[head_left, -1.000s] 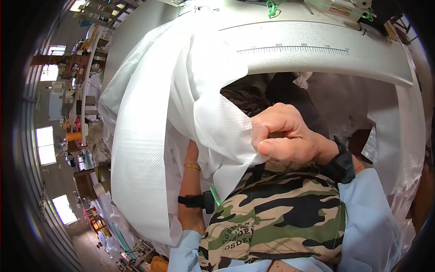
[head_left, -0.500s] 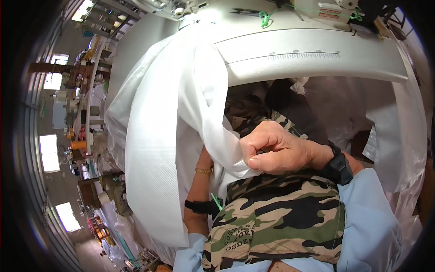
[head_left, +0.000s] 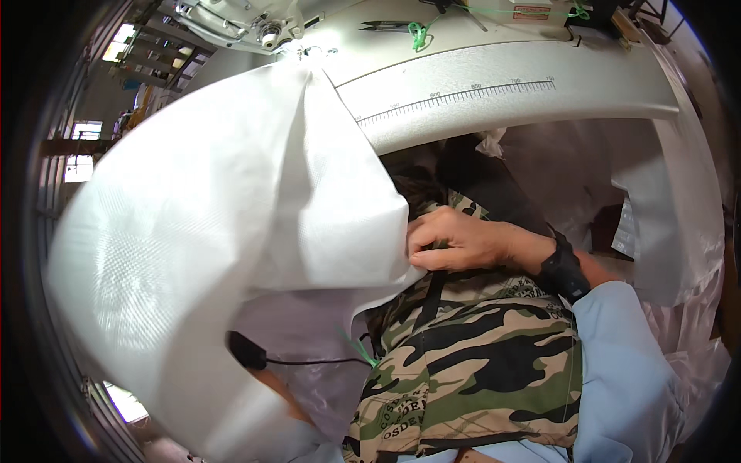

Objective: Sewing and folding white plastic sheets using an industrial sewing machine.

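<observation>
A large sheet of white woven fabric (head_left: 193,208) hangs from the sewing machine (head_left: 270,31) and spreads over the left of the view. My right hand (head_left: 451,241) pinches its right edge between thumb and curled fingers, just above my camouflage apron. My left forearm (head_left: 282,395) reaches up behind the sheet, a black band (head_left: 247,349) at its wrist. The fabric hides my left hand, so its fingers do not show. At the top, the fabric gathers to a narrow point beneath the machine head.
The pale machine table (head_left: 525,92) has a printed ruler along its near edge. Black thread snips (head_left: 386,26) with a green cord (head_left: 417,35) lie at its back. Translucent white sheeting (head_left: 671,208) drapes at the right. A thin black cable (head_left: 316,362) runs from my left wristband.
The fabric has spread wide to the left, and my left arm has moved left and lower behind it. My right hand keeps its pinch, almost in place. The view has shifted slightly.
</observation>
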The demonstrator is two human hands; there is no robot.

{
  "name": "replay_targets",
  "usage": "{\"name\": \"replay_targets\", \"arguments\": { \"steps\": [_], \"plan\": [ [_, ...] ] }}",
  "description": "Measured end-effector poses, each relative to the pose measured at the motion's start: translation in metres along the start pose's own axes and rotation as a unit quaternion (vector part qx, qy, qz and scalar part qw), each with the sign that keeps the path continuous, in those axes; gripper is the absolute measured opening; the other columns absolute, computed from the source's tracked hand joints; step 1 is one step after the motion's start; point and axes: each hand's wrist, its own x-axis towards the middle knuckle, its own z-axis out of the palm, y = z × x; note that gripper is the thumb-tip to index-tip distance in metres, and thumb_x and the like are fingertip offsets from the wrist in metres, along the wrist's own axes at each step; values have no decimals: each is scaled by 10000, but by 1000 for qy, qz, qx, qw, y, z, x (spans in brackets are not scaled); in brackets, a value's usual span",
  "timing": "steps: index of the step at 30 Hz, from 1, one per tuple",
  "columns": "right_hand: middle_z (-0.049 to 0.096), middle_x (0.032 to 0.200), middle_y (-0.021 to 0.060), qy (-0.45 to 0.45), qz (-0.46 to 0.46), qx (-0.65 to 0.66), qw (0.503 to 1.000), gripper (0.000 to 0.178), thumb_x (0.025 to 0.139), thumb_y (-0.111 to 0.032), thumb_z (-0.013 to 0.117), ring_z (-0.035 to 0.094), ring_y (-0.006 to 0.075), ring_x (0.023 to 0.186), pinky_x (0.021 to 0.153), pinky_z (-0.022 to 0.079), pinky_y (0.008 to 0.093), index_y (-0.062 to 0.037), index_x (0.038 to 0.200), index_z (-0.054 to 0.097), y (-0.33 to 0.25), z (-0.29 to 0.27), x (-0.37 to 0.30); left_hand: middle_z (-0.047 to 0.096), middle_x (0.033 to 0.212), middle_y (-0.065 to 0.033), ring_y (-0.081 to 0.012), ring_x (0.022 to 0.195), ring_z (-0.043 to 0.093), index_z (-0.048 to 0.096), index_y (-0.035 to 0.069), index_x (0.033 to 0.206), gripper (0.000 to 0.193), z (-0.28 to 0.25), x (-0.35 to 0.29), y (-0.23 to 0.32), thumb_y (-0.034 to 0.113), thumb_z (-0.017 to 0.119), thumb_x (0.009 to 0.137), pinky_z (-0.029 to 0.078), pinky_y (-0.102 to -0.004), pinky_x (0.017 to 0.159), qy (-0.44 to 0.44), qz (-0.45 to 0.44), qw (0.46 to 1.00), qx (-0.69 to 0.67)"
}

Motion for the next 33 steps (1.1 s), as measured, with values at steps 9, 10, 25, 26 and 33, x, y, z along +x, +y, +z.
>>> {"name": "replay_targets", "arguments": {
  "steps": [9,10,25,26,33],
  "plan": [
    [630,738,198,-128,176,-190,957,291,871,-268,540,621,384,730,683,458,460,1,789,614,98,5,-18,681,1154,-176,-250,972,686,522,-1,1338,459,-10,6,6,324,461,1019,519,-345,803,-22,-10,1000,11],
    [630,729,191,-136,167,-198,956,290,869,-276,543,623,385,724,679,457,465,-9,783,616,97,7,-18,681,1155,-176,-250,972,686,521,0,1339,460,-12,6,5,325,459,1019,519,-344,803,-23,-12,1000,10],
    [653,738,186,-145,181,-340,911,301,956,-271,502,656,330,716,695,498,452,-46,893,691,-4,-17,-17,675,1175,-180,-251,979,684,504,7,1365,481,-68,25,84,341,436,1025,512,-336,815,-105,71,986,-110],
    [653,735,180,-134,166,-297,931,304,968,-284,500,656,329,711,697,504,438,-49,933,688,-18,-18,2,674,1177,-180,-251,980,684,503,8,1367,483,-76,24,97,342,434,1026,512,-336,816,-113,85,983,-119],
    [472,1438,155,87,191,172,962,584,1001,-168,494,671,227,1033,787,569,318,81,1480,273,-10,-38,160,665,1197,-176,-251,1016,671,481,20,1397,652,-101,16,196,526,284,1035,489,-342,885,-60,223,973,-2]
  ]
}}
